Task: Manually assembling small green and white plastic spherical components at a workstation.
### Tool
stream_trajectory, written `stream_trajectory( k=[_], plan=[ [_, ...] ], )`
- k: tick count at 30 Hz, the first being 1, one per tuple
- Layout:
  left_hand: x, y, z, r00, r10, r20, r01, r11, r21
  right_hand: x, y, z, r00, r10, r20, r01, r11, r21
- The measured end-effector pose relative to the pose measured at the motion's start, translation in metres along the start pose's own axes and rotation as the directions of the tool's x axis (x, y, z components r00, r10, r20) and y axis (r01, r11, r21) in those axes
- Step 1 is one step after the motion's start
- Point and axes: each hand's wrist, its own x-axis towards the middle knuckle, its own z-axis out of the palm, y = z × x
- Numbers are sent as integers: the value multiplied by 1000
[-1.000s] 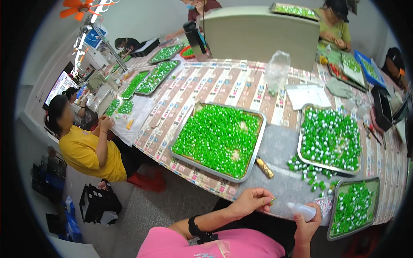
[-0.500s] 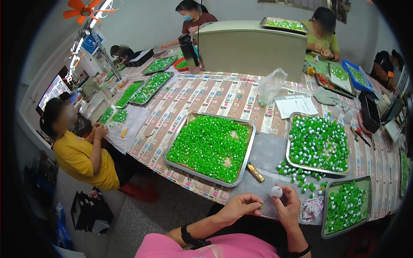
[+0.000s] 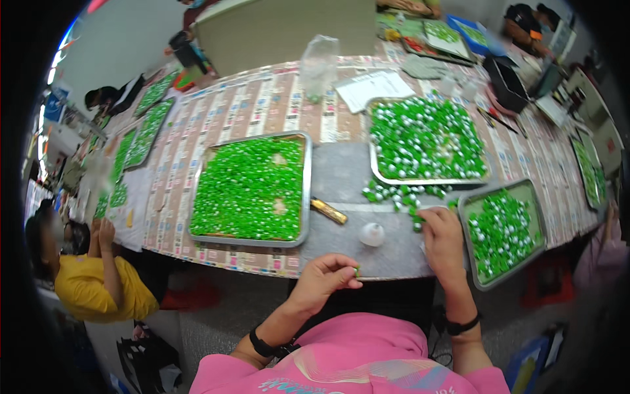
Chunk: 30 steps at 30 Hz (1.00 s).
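Near the table's front edge my left hand [image 3: 324, 281] is closed in a pinch, with a small green piece [image 3: 356, 270] between thumb and forefinger. My right hand [image 3: 443, 240] has its fingertips drawn together on a small green-and-white piece [image 3: 417, 224], at the edge of a loose heap of such pieces [image 3: 394, 195]. Between the two hands a round white squeeze bottle [image 3: 372, 234] stands on the grey mat [image 3: 335, 174]. Left of it lies a gold-and-black tube-like object [image 3: 329, 211].
A metal tray [image 3: 306, 190] of green pieces lies to the left. Another tray [image 3: 430, 182] with white-topped pieces is behind my right hand, and a third tray [image 3: 541, 226] stands right. Farther back are a plastic bag [image 3: 319, 65] and paper [image 3: 374, 88]. A person in yellow [image 3: 105, 282] works at left.
My right hand has put the white bottle down on the mat and moved to the loose pieces. My left hand still pinches its green piece. The whole view has shifted.
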Motion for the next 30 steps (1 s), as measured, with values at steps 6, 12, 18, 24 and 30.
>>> stream_trajectory(
  k=[6,12,18,24,30],
  plan=[
    [1,1,-2,999,22,47,-22,1000,12,2,-8,1,988,147,-43,-131,956,262],
    [0,1,0,998,28,50,-29,999,19,-4,-15,-4,947,320,27,-284,794,537],
    [2,1,3,998,16,63,-17,1000,20,-11,-16,-12,973,210,91,-210,660,722],
    [5,3,13,998,32,54,-33,999,18,-31,-28,-14,942,148,302,-336,421,842],
    [6,-1,17,997,11,80,-10,1000,-16,-45,-55,-12,818,144,557,-575,187,797]
  ],
)
